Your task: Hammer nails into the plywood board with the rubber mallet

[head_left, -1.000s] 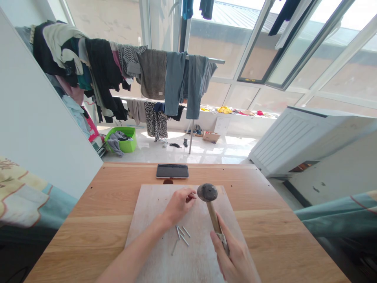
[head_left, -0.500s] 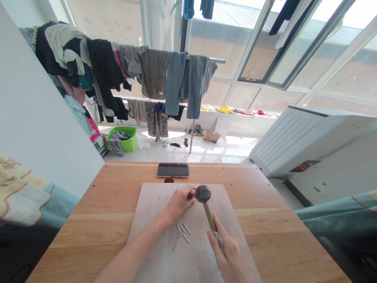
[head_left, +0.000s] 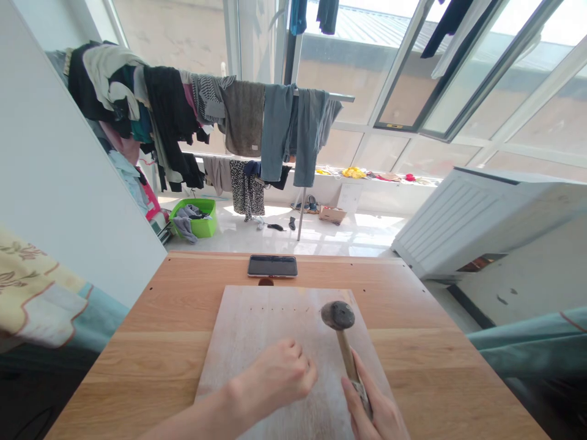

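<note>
My right hand is wrapped round the wooden handle of a mallet. Its dark head is raised over the right side of a pale wooden board. Lower on the board my left hand is closed, knuckles up, over the spot where loose nails lay. Its fingertips are hidden, so what they hold does not show. Near the board's far edge runs a row of small dark marks, too small to tell nail heads from holes. A small thin thing sits at the row's right end.
The board lies on a wooden table. Beyond it rests a phone near the table's far edge. Past the table stand a laundry-hung drying rack, a green basket and a white cabinet.
My left hand has drawn back from the board's far part to where the nails lay, now covering them. The mallet and my right hand have shifted slightly right and nearer to me.
</note>
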A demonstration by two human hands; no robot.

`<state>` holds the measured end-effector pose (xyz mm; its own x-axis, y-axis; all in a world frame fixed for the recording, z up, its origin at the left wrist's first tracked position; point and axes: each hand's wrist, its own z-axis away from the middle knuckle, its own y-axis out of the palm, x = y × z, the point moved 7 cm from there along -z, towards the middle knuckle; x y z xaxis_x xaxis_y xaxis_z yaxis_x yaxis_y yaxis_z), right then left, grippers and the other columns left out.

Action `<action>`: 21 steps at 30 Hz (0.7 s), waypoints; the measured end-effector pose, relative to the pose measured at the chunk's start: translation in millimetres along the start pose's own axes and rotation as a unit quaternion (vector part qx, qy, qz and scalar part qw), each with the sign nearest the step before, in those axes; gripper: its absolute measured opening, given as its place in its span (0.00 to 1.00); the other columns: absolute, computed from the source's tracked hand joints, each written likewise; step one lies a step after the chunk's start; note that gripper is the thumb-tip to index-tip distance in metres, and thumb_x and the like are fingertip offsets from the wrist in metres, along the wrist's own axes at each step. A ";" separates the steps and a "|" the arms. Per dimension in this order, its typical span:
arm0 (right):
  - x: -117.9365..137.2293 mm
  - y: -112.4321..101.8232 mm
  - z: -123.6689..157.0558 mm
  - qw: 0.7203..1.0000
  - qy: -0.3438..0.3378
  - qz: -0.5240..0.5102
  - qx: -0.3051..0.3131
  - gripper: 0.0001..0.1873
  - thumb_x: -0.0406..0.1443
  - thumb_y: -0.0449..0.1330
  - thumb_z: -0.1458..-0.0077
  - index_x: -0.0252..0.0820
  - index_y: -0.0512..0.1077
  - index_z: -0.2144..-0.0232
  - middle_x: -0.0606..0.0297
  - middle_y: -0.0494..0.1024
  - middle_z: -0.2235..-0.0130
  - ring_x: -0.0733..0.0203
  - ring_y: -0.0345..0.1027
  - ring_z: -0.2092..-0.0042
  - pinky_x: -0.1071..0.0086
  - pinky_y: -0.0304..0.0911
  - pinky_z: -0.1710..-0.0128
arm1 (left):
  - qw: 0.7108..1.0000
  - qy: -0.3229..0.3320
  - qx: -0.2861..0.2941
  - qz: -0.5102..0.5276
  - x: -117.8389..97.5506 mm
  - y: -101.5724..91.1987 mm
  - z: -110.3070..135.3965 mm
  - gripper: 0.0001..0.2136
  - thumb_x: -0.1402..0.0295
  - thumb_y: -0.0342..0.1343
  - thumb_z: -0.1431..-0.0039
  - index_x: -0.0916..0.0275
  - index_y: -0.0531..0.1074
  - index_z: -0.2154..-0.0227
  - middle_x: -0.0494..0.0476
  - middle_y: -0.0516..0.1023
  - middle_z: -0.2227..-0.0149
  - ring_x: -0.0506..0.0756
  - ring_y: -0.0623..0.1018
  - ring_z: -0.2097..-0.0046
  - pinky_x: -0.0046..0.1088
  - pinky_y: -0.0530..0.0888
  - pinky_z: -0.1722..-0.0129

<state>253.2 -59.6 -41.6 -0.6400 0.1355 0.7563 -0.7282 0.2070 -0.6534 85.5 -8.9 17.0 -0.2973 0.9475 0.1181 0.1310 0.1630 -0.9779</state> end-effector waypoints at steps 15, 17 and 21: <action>-0.8 5.9 11.2 0.998 0.021 -0.034 -0.050 0.34 0.56 0.49 0.38 0.42 0.72 0.41 0.57 0.85 0.67 0.50 0.81 0.59 0.70 0.74 0.66 | 0.799 -0.324 -0.201 0.465 123.1 46.9 6.2 0.05 0.75 0.56 0.44 0.63 0.76 0.69 0.52 0.80 0.68 0.52 0.77 0.66 0.26 0.73 0.62; 2.3 7.6 11.1 0.998 0.023 -0.043 -0.042 0.36 0.57 0.49 0.38 0.40 0.72 0.41 0.61 0.81 0.76 0.53 0.80 0.70 0.72 0.71 0.73 | 0.807 -0.321 -0.187 0.460 120.8 50.8 5.3 0.05 0.75 0.55 0.43 0.63 0.76 0.68 0.53 0.80 0.68 0.52 0.77 0.66 0.26 0.73 0.62; 8.0 9.7 8.3 0.997 0.028 -0.061 -0.045 0.39 0.59 0.50 0.40 0.36 0.72 0.41 0.60 0.82 0.73 0.58 0.75 0.76 0.72 0.70 0.72 | 0.810 -0.321 -0.187 0.454 119.4 54.4 6.3 0.06 0.75 0.55 0.42 0.62 0.76 0.67 0.54 0.81 0.66 0.54 0.78 0.63 0.28 0.73 0.59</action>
<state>239.0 -64.5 -42.2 -0.5319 0.1584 0.8319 -0.7727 0.3112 -0.5533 51.2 111.3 -23.2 -0.3327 0.4048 -0.8518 0.8124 -0.3357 -0.4768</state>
